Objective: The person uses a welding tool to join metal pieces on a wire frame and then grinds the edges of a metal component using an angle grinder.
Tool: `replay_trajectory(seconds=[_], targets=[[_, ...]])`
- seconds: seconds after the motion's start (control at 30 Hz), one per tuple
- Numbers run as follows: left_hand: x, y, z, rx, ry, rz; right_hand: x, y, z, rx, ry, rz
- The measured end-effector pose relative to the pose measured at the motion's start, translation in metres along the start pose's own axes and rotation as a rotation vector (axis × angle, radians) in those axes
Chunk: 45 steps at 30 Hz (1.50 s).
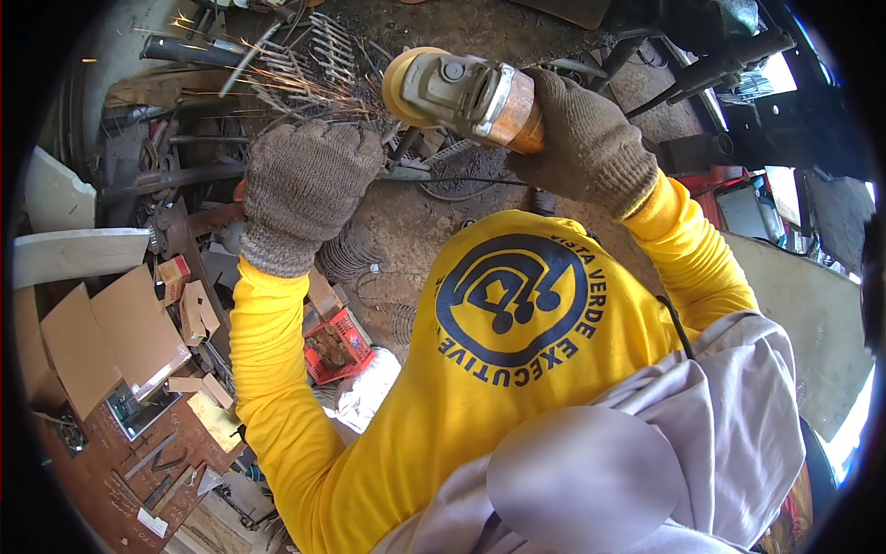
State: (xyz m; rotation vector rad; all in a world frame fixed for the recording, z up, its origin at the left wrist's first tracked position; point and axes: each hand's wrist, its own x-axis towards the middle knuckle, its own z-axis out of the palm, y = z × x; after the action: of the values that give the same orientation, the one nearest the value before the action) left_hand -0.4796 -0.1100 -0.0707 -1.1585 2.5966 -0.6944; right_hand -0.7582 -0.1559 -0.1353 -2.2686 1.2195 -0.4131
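My right hand (591, 138), in a brown knit glove, grips the orange-brown body of an angle grinder (466, 90). The grinder's yellowish disc (404, 88) points to the left. Orange sparks (300, 83) stream leftward from near its edge, over scattered metal pieces. My left hand (309, 180), gloved alike, is closed in a fist just left of and below the disc. What its fingers hold is hidden beneath the glove. A metal bar (175, 180) runs up to that fist from the left. Both my arms wear yellow sleeves.
Coiled wire (346, 251) and a red plastic crate (323, 365) lie below my left hand. Cardboard boxes (115, 337) and a brown tabletop (88, 494) with flat metal pieces are at lower left. A dark metal frame (711, 74) stands at upper right. A thin cable (452, 179) crosses the middle.
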Motion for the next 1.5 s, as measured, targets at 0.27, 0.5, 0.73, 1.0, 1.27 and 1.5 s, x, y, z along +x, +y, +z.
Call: replay_trajectory(seconds=[0.27, 0.5, 0.73, 1.0, 1.27, 1.5], targets=[[-0.002, -0.001, -0.002, -0.020, -0.027, -0.028, 0.000, -0.002, -0.002, 0.005, -0.060, 0.074], [-0.006, 0.000, 0.001, -0.058, -0.007, -0.090, -0.001, 0.005, 0.005, 0.036, -0.005, 0.039], [-0.008, 0.000, 0.003, -0.115, -0.031, -0.146, -0.005, -0.002, 0.000, 0.029, -0.024, 0.058], [-0.008, 0.003, 0.005, -0.236, 0.053, -0.217, 0.000, -0.002, -0.007, 0.046, -0.063, 0.102], [-0.008, 0.002, 0.009, -0.318, 0.105, -0.268, -0.003, 0.003, 0.000, 0.030, -0.014, 0.093], [-0.009, 0.001, 0.013, -0.377, 0.102, -0.300, 0.000, 0.005, 0.000, 0.067, 0.046, 0.040]])
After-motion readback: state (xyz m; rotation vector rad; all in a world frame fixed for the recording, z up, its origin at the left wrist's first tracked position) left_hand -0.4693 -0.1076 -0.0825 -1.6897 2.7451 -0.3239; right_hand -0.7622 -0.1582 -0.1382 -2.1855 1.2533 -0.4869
